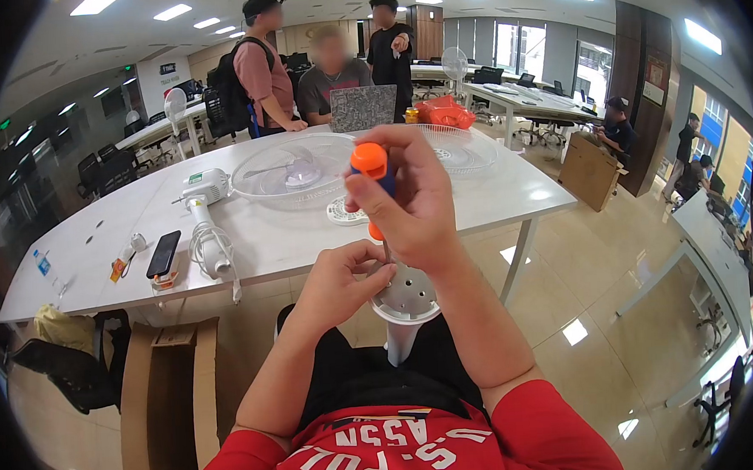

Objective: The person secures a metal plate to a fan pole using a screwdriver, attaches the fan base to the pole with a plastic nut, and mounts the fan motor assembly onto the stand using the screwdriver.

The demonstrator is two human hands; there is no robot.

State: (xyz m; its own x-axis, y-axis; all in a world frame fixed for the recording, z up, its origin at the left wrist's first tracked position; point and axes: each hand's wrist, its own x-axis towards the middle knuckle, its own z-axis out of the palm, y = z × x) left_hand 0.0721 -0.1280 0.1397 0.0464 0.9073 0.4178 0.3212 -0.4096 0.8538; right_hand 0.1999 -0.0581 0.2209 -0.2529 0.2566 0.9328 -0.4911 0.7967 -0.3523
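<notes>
My right hand (417,194) is closed around the orange and blue handle of a screwdriver (371,163), its shaft pointing down. Below it, a white fan stand part (412,294) has a round face with several holes turned up and a white column running down between my legs. My left hand (349,283) pinches with thumb and index finger beside the shaft's lower end, at the left rim of the round face. Whatever lies between those fingertips is hidden.
On the white table (299,229) lie a fan motor head with its neck and cord (210,235), fan grilles (259,186), a phone (164,253) and a laptop (364,108). An open cardboard box (168,408) and a chair (73,370) stand lower left. Several people are beyond the table.
</notes>
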